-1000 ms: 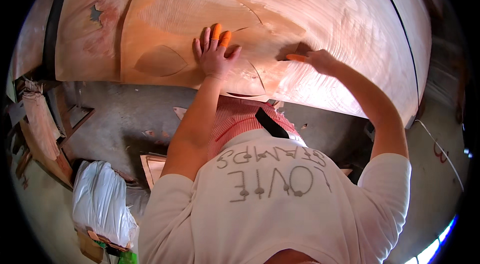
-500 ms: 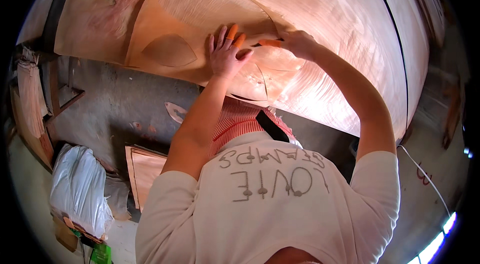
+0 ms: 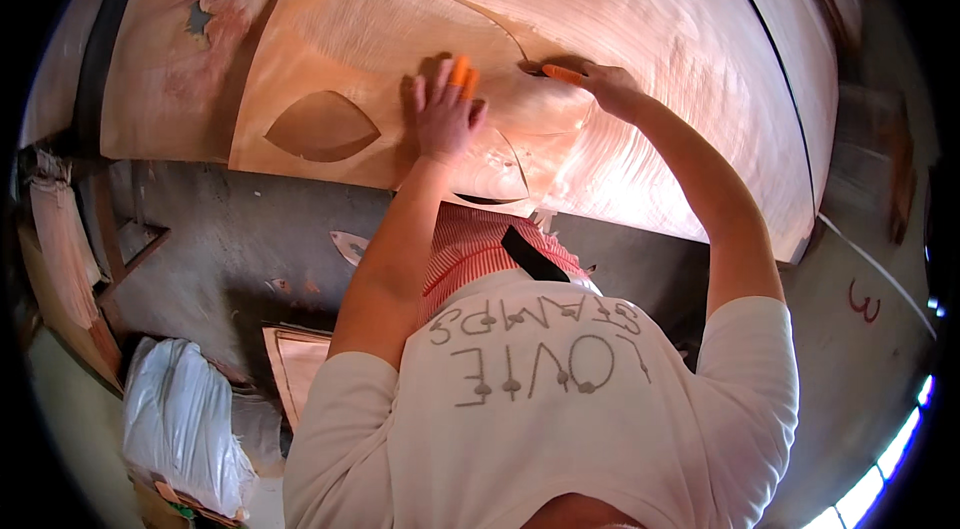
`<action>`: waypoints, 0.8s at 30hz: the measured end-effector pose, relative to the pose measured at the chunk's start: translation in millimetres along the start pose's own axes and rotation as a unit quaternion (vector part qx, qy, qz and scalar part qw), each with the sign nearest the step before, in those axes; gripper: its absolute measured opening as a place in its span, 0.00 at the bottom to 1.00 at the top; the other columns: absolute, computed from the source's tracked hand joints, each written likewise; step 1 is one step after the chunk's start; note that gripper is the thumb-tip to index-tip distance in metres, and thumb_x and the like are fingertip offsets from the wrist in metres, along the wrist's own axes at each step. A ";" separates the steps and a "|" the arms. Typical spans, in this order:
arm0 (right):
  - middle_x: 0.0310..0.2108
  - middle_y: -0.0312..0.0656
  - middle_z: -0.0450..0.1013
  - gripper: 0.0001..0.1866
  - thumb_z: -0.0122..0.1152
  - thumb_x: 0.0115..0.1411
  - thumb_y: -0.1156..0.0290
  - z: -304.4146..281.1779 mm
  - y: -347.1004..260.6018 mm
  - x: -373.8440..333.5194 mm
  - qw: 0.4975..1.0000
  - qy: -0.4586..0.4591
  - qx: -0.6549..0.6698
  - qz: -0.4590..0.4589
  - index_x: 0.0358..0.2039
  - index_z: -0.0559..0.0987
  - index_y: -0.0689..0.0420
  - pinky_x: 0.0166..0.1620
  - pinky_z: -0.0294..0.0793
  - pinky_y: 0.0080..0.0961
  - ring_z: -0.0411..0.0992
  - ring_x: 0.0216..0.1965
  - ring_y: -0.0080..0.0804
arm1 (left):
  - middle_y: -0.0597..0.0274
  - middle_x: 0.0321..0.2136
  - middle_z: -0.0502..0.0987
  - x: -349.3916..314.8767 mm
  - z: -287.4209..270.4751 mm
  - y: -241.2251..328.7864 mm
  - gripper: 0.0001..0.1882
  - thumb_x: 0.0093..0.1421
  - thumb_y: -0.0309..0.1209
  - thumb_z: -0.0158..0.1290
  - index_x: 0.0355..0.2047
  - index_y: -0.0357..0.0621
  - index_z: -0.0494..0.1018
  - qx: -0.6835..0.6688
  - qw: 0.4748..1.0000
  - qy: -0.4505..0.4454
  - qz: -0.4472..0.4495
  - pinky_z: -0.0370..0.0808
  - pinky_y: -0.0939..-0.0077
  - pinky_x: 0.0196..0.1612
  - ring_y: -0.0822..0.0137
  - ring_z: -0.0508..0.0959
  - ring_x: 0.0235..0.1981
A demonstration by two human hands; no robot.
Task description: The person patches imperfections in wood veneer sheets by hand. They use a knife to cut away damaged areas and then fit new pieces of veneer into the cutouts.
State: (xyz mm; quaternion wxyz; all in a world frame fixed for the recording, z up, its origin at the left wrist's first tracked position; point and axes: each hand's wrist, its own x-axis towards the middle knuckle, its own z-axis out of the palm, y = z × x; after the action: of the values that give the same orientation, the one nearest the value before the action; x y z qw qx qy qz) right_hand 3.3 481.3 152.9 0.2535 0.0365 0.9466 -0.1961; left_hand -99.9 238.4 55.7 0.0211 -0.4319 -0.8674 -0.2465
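Observation:
A thin tan wood veneer sheet (image 3: 270, 69) lies over larger pale sheets, with a leaf-shaped opening (image 3: 322, 126) near its lower left. Curved cut lines run along its upper right and beside my hands. My left hand (image 3: 445, 124) rests open and flat on this sheet, fingers stretched away from me, orange covers on two of them. To its right, my right hand (image 3: 610, 92) is closed, an orange cover on one finger, around a small knife. Only the knife's dark tip (image 3: 530, 69) shows, at the end of a curved cut; the fingers hide its handle.
Large pale veneer sheets (image 3: 680, 79) spread beneath and to the right; the left one has a ragged hole (image 3: 199, 19). A white plastic-wrapped bundle (image 3: 185, 419) stands lower left, near stacked flat sheets (image 3: 295, 364). A pale cable (image 3: 870, 264) runs at the right.
My right hand and the knife have moved farther from me and slightly right across the sheet. My left hand stays flat, shifted slightly away. The whole view has shifted a little.

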 end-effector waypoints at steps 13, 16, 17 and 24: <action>0.34 0.54 0.68 0.15 0.39 0.59 0.69 158.9 -56.1 -90.1 0.920 0.041 0.106 0.374 0.45 0.65 0.61 0.33 0.72 0.41 0.71 0.32 0.49 | 0.62 0.53 0.63 14.2 19.5 22.4 0.22 0.53 0.38 0.47 0.48 0.47 0.68 -0.043 0.984 -0.074 0.159 0.50 0.57 0.59 0.65 0.58 0.58; 0.34 0.53 0.67 0.13 0.40 0.57 0.73 201.0 -77.7 -102.3 0.912 0.122 0.109 0.376 0.43 0.65 0.61 0.32 0.72 0.40 0.71 0.30 0.50 | 0.62 0.53 0.63 16.2 18.5 26.9 0.22 0.53 0.38 0.47 0.49 0.47 0.68 -0.027 0.983 -0.078 0.167 0.50 0.57 0.59 0.64 0.58 0.58; 0.31 0.54 0.68 0.15 0.41 0.56 0.73 207.1 -78.9 -101.0 0.902 0.152 0.134 0.381 0.44 0.65 0.61 0.32 0.71 0.41 0.71 0.30 0.50 | 0.62 0.54 0.63 16.6 17.7 27.1 0.23 0.53 0.38 0.47 0.50 0.48 0.66 -0.024 0.982 -0.083 0.170 0.50 0.56 0.59 0.64 0.58 0.58; 0.19 0.53 0.69 0.15 0.48 0.56 0.70 190.0 -62.4 -119.4 0.847 0.292 0.275 0.350 0.44 0.69 0.60 0.27 0.68 0.40 0.70 0.22 0.50 | 0.61 0.55 0.61 18.4 15.6 32.3 0.24 0.53 0.38 0.47 0.51 0.49 0.65 0.003 0.979 -0.102 0.177 0.50 0.55 0.59 0.63 0.57 0.58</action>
State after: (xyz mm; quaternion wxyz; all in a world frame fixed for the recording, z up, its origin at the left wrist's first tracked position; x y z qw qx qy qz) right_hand 185.0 353.4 82.9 -0.0030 0.4889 0.8088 -0.3267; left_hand -84.2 275.3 59.8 -0.0225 -0.6012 -0.7756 -0.1910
